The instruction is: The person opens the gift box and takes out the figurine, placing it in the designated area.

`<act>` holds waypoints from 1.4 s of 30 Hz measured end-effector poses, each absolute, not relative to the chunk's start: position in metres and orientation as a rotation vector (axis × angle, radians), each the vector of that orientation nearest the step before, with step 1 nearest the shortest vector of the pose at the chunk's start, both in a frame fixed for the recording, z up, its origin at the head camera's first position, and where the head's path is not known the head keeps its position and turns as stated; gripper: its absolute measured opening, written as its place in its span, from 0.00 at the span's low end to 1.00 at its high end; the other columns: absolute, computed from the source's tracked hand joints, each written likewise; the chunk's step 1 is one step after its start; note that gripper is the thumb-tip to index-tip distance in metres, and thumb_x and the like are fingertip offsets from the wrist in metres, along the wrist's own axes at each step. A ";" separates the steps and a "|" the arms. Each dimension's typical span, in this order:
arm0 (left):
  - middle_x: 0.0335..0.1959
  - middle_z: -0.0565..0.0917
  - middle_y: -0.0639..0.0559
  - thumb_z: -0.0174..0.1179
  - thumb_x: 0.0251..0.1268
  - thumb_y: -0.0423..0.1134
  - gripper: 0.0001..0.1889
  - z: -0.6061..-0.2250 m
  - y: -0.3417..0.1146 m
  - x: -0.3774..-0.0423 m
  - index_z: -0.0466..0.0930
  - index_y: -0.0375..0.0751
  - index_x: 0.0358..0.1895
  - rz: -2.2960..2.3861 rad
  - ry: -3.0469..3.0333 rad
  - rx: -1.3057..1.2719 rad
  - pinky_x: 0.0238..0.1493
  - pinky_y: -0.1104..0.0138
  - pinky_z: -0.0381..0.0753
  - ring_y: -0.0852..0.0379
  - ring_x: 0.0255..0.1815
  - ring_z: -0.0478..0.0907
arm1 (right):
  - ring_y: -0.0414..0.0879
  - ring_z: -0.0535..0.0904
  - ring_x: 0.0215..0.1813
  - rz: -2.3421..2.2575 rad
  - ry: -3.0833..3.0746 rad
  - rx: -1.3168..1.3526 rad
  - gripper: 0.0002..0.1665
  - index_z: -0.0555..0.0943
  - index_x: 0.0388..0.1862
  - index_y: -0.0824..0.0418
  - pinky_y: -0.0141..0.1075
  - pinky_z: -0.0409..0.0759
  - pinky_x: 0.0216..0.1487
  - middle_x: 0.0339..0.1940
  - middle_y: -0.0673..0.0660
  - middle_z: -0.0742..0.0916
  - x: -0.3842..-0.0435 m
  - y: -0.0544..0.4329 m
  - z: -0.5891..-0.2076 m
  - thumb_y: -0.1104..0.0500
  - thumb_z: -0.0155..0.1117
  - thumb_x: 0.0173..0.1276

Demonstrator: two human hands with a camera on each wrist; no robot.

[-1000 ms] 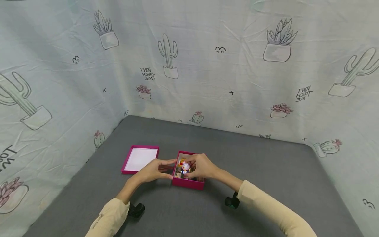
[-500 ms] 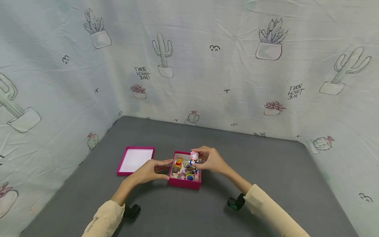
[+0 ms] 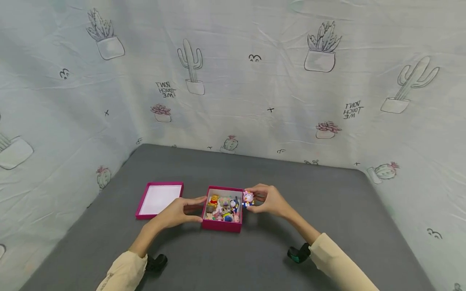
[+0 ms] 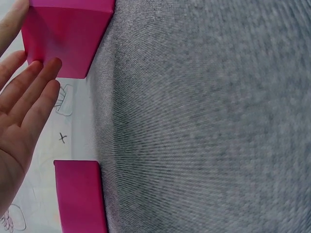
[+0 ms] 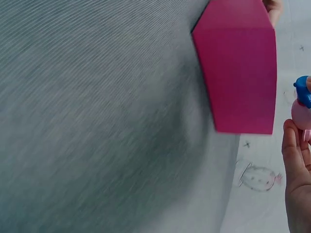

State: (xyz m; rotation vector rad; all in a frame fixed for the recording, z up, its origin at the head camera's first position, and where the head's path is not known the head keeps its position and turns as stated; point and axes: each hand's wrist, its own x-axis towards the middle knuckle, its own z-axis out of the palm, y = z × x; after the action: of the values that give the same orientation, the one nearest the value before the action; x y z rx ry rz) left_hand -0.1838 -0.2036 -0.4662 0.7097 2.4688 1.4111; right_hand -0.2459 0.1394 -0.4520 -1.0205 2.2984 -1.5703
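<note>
A pink box (image 3: 222, 226) holds several small toy figurines (image 3: 226, 205), among them a yellow bear in a red top (image 3: 213, 199) at the box's back left. My left hand (image 3: 178, 212) touches the box's left side, thumb near the front corner and the fingers extended. In the left wrist view those fingers (image 4: 41, 94) lie fairly straight against the pink wall. Just beyond the right rim, my right hand (image 3: 268, 201) pinches a figurine (image 3: 248, 198) with a pink head and blue body between thumb and fingers. The right wrist view shows that toy (image 5: 302, 115) at its right edge, partly cut off.
To the left of the box lies its pink lid (image 3: 162, 199), white inside facing up. Both stand on a grey cloth-covered table (image 3: 291, 182). A pale curtain (image 3: 233, 81) printed with cacti hangs behind and at the sides.
My right hand has lifted the figurine out of the box and carried it right, past the rim. The left hand stays at the box's left side. The head view has shifted slightly rightward.
</note>
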 end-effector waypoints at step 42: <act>0.68 0.67 0.41 0.71 0.53 0.43 0.39 -0.458 -0.205 -0.187 0.66 0.37 0.69 1.369 2.459 0.662 0.58 0.59 0.76 0.45 0.64 0.71 | 0.46 0.83 0.41 -1.292 2.472 -0.909 0.27 0.81 0.51 0.70 0.33 0.84 0.41 0.43 0.61 0.86 -0.279 0.176 -0.489 0.62 0.77 0.52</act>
State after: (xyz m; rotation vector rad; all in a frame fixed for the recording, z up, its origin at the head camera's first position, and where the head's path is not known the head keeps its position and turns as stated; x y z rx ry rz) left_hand -0.1865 -0.2054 -0.4583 0.6624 2.4587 1.3694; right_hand -0.2795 0.1764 -0.4887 -0.9091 2.4724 -1.2924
